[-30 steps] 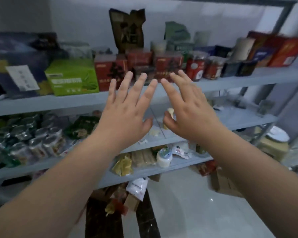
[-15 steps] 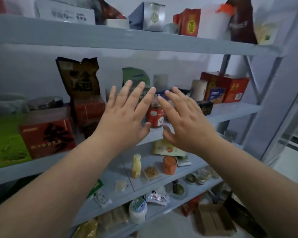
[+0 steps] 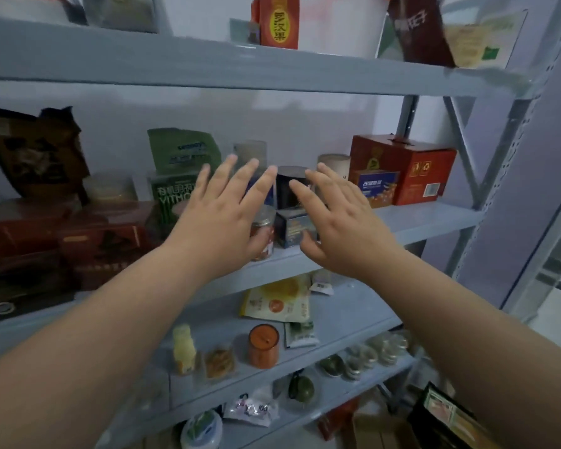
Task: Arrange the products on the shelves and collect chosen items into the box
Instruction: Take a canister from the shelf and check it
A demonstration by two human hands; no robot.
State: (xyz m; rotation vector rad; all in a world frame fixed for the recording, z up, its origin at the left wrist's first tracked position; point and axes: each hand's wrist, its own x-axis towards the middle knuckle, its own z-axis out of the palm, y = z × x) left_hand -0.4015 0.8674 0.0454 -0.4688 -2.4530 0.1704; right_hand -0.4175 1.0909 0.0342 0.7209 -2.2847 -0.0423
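Observation:
My left hand (image 3: 222, 215) and my right hand (image 3: 340, 222) are held up side by side in front of the grey shelf (image 3: 434, 222), fingers straight and spread, holding nothing. Behind them on that shelf stand a red-labelled jar (image 3: 263, 234), a small dark box (image 3: 290, 231), a dark can (image 3: 290, 186), a green pouch (image 3: 182, 150) and a red carton (image 3: 412, 170). A cardboard box (image 3: 379, 429) sits on the floor at the lower right.
The top shelf (image 3: 208, 66) carries an orange pack (image 3: 279, 21) and a dark bag (image 3: 418, 30). Lower shelves hold an orange cup (image 3: 263, 346), a yellow bottle (image 3: 183, 348), a yellow pouch (image 3: 277, 299) and several tins (image 3: 379, 348). Red boxes (image 3: 78, 241) fill the left.
The view has swung up and right, from the lower shelves to the middle and top ones. Both hands stay raised, spread and empty.

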